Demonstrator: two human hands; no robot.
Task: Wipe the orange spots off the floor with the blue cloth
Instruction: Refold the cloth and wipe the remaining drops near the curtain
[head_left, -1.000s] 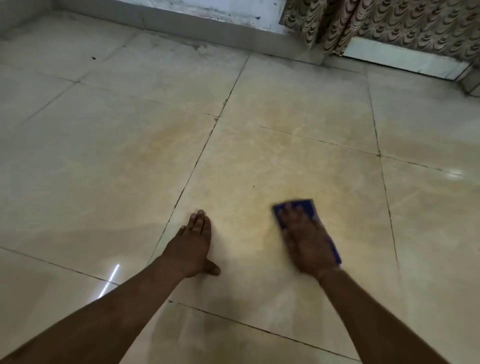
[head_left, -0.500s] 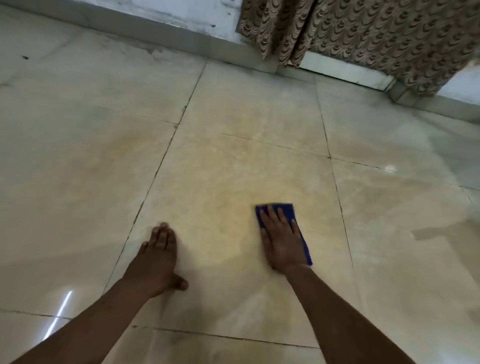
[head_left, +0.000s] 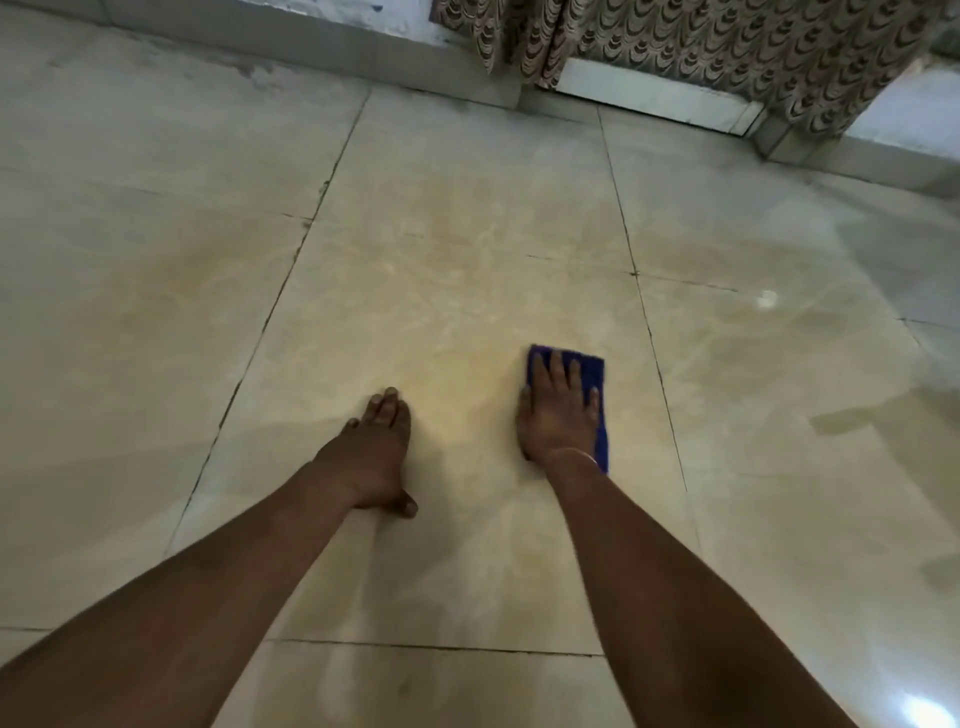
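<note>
Right hand (head_left: 558, 415) pressed flat, fingers spread, on blue cloth (head_left: 592, 371); left hand (head_left: 371, 457) flat on floor (head_left: 441, 270)

A brown and cream curtain with a wavy scale pattern (head_left: 727, 47) hangs at the top right of the frame. Below it, a flat white board (head_left: 654, 96) lies along the bottom of the wall. A grey strip of skirting (head_left: 311, 49) runs across the top left. A bright white spot of light (head_left: 927, 712) shines at the bottom right.
</note>
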